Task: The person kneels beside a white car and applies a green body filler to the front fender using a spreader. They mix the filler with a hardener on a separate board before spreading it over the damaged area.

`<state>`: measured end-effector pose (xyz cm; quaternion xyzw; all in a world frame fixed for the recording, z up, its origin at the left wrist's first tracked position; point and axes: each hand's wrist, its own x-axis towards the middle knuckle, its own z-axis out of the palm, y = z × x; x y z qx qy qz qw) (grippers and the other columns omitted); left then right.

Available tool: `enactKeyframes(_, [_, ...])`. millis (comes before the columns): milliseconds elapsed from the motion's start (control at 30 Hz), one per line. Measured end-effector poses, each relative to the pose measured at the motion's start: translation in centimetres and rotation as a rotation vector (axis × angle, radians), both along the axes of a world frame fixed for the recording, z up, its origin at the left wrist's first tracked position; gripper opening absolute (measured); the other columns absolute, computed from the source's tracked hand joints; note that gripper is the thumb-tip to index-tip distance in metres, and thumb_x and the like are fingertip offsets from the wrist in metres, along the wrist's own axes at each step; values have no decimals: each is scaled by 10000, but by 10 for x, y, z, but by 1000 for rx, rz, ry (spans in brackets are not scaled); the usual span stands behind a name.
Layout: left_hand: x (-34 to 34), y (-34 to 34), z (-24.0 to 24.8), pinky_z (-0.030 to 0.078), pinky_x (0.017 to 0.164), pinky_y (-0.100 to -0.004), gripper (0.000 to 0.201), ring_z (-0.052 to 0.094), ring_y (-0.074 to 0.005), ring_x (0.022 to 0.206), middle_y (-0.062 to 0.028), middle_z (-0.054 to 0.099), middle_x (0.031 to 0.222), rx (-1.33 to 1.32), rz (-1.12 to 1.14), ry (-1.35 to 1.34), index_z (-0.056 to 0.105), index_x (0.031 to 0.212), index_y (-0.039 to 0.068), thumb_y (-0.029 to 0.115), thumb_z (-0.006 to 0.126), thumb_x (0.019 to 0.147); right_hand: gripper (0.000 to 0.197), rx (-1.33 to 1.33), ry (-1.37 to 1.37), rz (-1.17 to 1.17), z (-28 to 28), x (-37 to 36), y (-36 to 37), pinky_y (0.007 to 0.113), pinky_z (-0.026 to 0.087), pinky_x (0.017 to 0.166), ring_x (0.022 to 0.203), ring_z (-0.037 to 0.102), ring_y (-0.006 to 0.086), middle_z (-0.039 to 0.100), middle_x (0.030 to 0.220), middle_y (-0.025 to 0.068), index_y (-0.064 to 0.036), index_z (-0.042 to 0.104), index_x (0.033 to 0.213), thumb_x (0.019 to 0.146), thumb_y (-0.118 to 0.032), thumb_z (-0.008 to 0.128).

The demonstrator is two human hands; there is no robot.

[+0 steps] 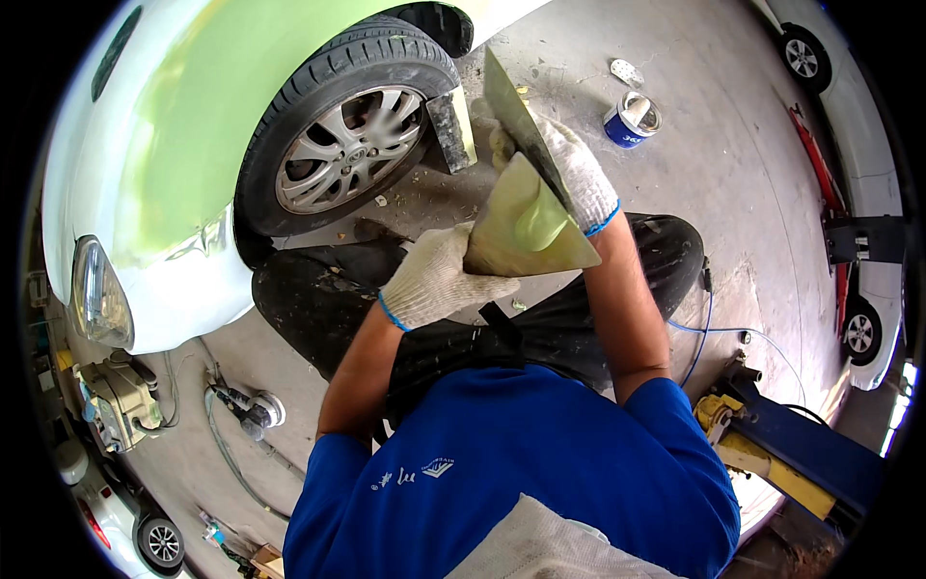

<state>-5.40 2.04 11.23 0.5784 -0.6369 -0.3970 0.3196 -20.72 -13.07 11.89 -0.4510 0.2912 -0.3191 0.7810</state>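
My left hand [439, 278], in a white knitted glove with a blue cuff, grips a flat putty board [494, 232] by its lower left edge. A pale green lump of body filler [542, 228] lies on that board. In my right hand [583, 176], gloved the same way, is a thin, wide putty spreader [516, 111], tilted steeply with its lower end against the board near the filler. The spreader hides part of the right fingers. Ahead and to the left stands a white car's fender [188, 116] with a broad light green patch, beside its front wheel [347, 154].
A blue and white can [632, 124] stands on the floor, with a pale scrap [626, 71] behind it. Lower left lie a sander [253, 411] with its hose and a beige machine [118, 400]. A thin blue hose [709, 333] and a blue-yellow lift [781, 463] are at right.
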Motion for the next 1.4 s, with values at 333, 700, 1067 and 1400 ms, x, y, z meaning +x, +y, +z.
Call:
enactKeyframes(333, [18,-5,23,523,606,-267,379,640,-108,657,-52,703,812,179,345,624,658,1105,-29,201,807,843,308,393,-520,495,-27,-13,-16,291,605,668,783,726,204,729,978,151,12,634,1216,1022,-222,584])
enactKeyframes(700, [10,-6,38,445,474,-233,293,512,-70,499,-5,567,636,177,346,585,614,1011,-25,183,751,855,475,-17,-153,221,-9,-31,-7,252,551,657,833,680,164,693,1090,112,20,575,1350,980,-256,688])
enactKeyframes(1067, [14,-1,13,517,709,-314,323,636,-153,733,-96,720,865,-103,506,241,656,1128,-22,148,767,877,392,-1715,425,-437,27,7,37,360,561,839,944,670,214,684,1076,63,-163,746,1156,804,-3,683])
enactKeyframes(1400, [6,-2,19,538,734,-350,268,700,-249,773,-162,731,895,-155,492,65,665,1107,-31,137,718,905,418,-1632,422,-380,33,17,44,435,533,807,820,660,296,693,1038,79,-105,727,1143,744,5,663])
